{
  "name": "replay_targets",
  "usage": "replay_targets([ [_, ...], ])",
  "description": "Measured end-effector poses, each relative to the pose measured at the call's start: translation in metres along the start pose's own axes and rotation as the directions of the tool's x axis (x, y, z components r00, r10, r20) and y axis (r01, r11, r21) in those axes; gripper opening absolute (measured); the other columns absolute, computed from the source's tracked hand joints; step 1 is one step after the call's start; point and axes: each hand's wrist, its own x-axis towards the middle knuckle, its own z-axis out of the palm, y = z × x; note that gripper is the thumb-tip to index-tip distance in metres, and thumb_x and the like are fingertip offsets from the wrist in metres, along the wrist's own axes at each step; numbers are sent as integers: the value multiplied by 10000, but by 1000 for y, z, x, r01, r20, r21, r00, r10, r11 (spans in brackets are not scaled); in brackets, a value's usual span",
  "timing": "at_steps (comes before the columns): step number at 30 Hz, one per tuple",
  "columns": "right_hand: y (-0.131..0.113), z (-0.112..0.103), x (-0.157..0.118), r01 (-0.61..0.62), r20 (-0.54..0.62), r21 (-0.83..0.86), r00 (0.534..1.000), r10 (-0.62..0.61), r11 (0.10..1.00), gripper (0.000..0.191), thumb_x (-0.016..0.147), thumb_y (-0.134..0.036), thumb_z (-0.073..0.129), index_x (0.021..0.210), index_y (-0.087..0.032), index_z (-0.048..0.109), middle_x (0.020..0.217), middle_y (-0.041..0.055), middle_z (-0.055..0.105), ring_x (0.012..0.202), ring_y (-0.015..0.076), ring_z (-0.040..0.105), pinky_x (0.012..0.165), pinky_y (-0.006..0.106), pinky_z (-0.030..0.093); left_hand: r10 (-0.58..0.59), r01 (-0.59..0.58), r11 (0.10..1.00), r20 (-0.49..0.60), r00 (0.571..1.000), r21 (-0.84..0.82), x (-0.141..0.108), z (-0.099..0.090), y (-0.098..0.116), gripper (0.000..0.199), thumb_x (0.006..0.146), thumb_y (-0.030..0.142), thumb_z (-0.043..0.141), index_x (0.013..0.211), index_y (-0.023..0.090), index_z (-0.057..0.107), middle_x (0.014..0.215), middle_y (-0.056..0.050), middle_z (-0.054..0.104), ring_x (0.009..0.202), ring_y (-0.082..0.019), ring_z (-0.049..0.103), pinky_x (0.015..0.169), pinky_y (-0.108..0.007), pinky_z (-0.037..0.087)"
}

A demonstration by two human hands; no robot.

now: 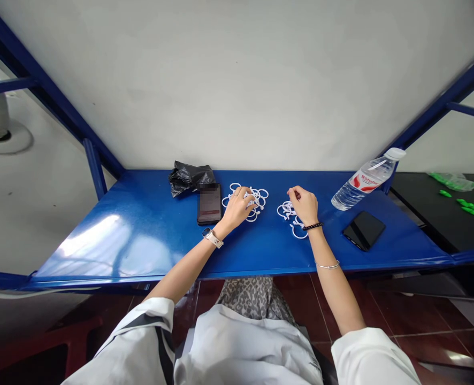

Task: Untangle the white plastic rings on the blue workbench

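My left hand (239,207) reaches down into a pile of thin white plastic rings (263,195), its fingers curled and pressed together on one of them. Some rings lie hidden beneath that palm. Over a second, smaller group of white rings (287,209) my right hand (304,204) is held with thumb and fingertips pinched. Whatever the right pinch holds is too small to make out. The rings look like open hoops with little knobs at their ends. One loose ring (298,231) lies close under the right wrist.
Left of the rings lies a dark phone (209,206), with a crumpled black plastic bag (189,177) behind it. A water bottle (365,182) and a second phone (364,230) are at the right of the blue table (140,230). Green pieces (467,206) lie on the dark neighbouring surface.
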Motion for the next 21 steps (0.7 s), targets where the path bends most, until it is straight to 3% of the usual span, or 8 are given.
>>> replay_targets([
  [6, 16, 3, 3, 27, 47, -64, 999, -24, 998, 229, 897, -318, 503, 790, -218, 679, 749, 61, 713, 695, 212, 628, 567, 290, 377, -1, 1, 1000, 2, 1000, 19, 0, -1, 0, 74, 930, 238, 612, 968, 184, 646, 1197, -136, 582, 1143, -288, 554, 871, -435, 548],
  [15, 26, 0, 3, 150, 304, -167, 948, -94, 974, 256, 802, -467, 705, 769, -218, 657, 904, 100, 642, 952, 305, 561, 732, 385, 444, -29, 27, 999, 46, 999, 29, -3, 2, -2, 89, 916, 254, 638, 968, 182, 639, 1198, -135, 568, 1148, -297, 539, 874, -434, 540],
  [21, 25, 3, -1, 199, 417, -184, 903, -107, 963, 147, 792, -314, 717, 703, -217, 651, 1005, 105, 597, 1032, 319, 527, 818, 440, 447, -32, 31, 999, 34, 999, 31, -4, 1, -1, 167, 894, 295, 678, 1001, 180, 620, 1195, -133, 563, 1128, -294, 545, 862, -422, 533],
])
